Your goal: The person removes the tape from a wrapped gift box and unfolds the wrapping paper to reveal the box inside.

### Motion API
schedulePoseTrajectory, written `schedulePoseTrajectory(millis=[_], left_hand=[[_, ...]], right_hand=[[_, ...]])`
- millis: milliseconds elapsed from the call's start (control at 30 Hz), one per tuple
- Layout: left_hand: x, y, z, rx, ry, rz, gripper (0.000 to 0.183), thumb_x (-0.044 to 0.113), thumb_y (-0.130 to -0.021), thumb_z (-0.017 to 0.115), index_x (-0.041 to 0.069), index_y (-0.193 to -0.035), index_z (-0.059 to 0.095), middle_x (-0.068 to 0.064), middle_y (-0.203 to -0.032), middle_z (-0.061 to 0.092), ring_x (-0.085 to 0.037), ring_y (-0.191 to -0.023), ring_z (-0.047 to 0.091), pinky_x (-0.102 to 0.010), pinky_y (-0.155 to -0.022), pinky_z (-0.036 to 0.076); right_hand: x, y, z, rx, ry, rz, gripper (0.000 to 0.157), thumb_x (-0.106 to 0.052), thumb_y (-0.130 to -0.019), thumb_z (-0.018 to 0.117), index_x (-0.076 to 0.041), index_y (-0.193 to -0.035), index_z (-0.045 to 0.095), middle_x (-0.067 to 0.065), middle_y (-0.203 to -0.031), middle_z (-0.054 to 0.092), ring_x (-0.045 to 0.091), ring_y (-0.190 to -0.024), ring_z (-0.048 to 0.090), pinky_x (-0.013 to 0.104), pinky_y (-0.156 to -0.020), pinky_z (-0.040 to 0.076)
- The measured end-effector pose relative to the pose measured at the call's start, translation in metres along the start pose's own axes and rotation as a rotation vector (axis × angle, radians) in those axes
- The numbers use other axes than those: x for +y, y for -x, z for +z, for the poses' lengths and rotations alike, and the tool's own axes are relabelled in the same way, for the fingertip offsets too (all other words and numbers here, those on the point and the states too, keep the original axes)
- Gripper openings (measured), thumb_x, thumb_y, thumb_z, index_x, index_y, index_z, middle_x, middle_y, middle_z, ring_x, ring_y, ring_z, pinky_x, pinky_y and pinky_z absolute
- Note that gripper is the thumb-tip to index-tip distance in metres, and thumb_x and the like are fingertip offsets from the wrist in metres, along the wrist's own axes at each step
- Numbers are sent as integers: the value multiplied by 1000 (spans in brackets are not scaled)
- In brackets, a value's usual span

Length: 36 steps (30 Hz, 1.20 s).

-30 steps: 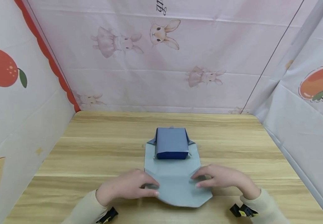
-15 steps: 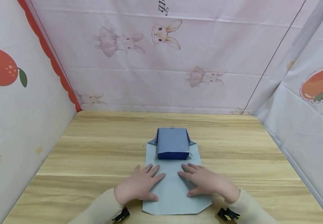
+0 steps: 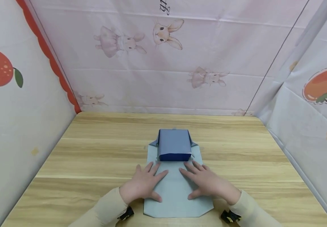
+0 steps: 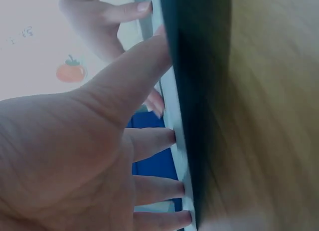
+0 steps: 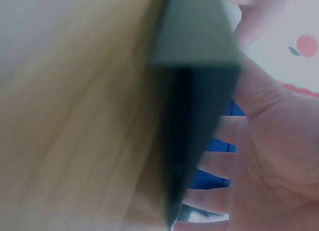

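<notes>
A pale blue-grey card sheet (image 3: pixel 176 198) with cut near corners lies lengthwise before me, and a blue box (image 3: pixel 175 142) stands on its far part. My left hand (image 3: pixel 143 186) rests on the sheet's left side, fingers spread; its fingertips touch the surface in the left wrist view. On the right side, my right hand (image 3: pixel 208 183) rests likewise, fingers spread. Neither hand grips anything. Both wrist views show a dark shadowed gap under the sheet's edge, so it stands partly off the table; the right wrist view shows its folded underside (image 5: pixel 199 31).
The wood-grain table (image 3: pixel 95 151) extends to both sides. Pink printed cloth (image 3: pixel 140 82) hangs behind it, with white fruit-printed cloth (image 3: pixel 302 107) along the right and left. Small folded flaps (image 3: pixel 153 143) stick out beside the box.
My hands have moved from the sheet's side edges to flat on top, fingers spreading. The sheet's near end has flattened toward me. Lately both hands slid slightly forward; the box stays put.
</notes>
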<state>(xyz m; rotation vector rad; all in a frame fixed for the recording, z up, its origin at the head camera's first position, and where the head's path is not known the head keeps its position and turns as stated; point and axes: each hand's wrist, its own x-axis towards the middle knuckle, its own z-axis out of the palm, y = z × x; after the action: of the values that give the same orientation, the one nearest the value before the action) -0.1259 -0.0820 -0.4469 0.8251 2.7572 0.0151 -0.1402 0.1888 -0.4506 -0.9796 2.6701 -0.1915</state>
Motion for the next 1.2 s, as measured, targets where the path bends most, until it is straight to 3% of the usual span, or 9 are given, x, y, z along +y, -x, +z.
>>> schedulePoseTrajectory(millis=[367,900,1067,1200], left_hand=[[-19,5,-3,-24,69,-66,106,66,-63,77,25,-152,35,-15,-160,26,-32,-148,28,-75,-107,21],[-29,0,-6,-28,110,-54,103,60,-65,78,26,-152,34,-14,-162,23,-30,-149,25,-74,-111,13],[-32,-3,-5,-33,125,-51,102,61,-68,77,26,-153,33,-13,-162,22,-30,-150,23,-73,-111,12],[-31,-5,-3,19,151,-59,98,59,-71,77,22,-152,35,-16,-161,24,-35,-147,28,-73,-111,14]], right_hand=[[23,23,-2,32,-22,78,107,-64,-71,73,-8,-153,31,20,-160,24,43,-145,26,69,-106,29],[25,16,-6,6,-15,124,105,-63,-72,73,-10,-153,32,18,-161,24,42,-147,25,68,-109,26],[25,13,-9,32,-16,131,93,-57,-78,72,-9,-150,37,20,-158,30,42,-145,27,67,-109,27],[25,7,-11,100,-9,122,80,-50,-84,70,-7,-146,43,24,-156,32,46,-144,28,67,-107,30]])
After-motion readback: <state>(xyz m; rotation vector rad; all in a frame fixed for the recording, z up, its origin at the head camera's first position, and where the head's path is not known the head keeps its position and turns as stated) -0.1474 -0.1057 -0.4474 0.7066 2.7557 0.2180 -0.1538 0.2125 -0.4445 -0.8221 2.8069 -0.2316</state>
